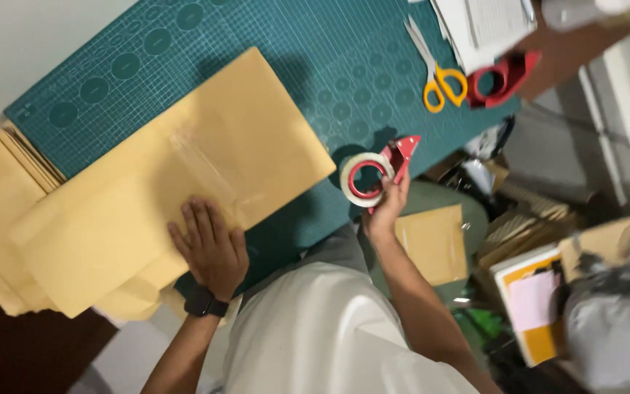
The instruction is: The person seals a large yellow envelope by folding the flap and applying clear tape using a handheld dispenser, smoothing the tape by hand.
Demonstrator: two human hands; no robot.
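The big envelope (176, 182) is matt yellow paper; the tape dispenser (395, 164) is glossy red plastic; the cutting mat (315, 66) looks smooth, matt.

You're at a packing or craft workstation, likely a small office: a green gridded cutting mat (286, 66) covers the desk, with yellow-handled scissors (439, 80), tape dispensers, stacked manila envelopes (9, 197), papers (486, 29), and cluttered boxes (526, 226) on the floor beside you.
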